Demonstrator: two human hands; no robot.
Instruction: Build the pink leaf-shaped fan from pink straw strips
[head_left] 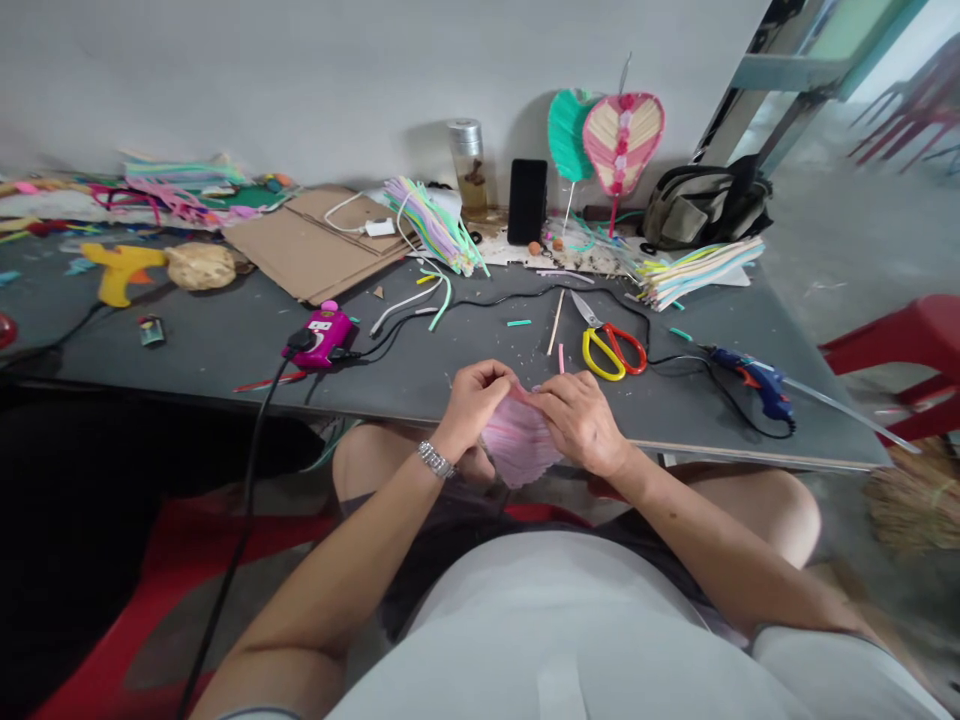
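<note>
Hands meet just at the near edge of the dark grey table top (pixel 225 345), both on a pink fan-shaped sheet of plastic straws (pixel 519 450) held above the person's lap. The left hand (pixel 474 400), a silver metal wristwatch (pixel 436 460) at its wrist, has its fingers curled in and pinching the sheet's upper left edge. The right hand (pixel 581 422) lies over the upper right edge with its fingers bent and pressed close together; its fingertips are tucked out of sight. The two sets of fingertips nearly touch at the top of the sheet. From there it widens downward, so its long axis runs from the fingers back toward the person's body, with the broad end hanging below the table edge. Neither hand is clearly nearer, as it sits between them. Just beyond the right hand lie yellow-and-red-handled scissors (pixel 611 348), and farther right a blue hot-glue gun (pixel 754 380).
</note>
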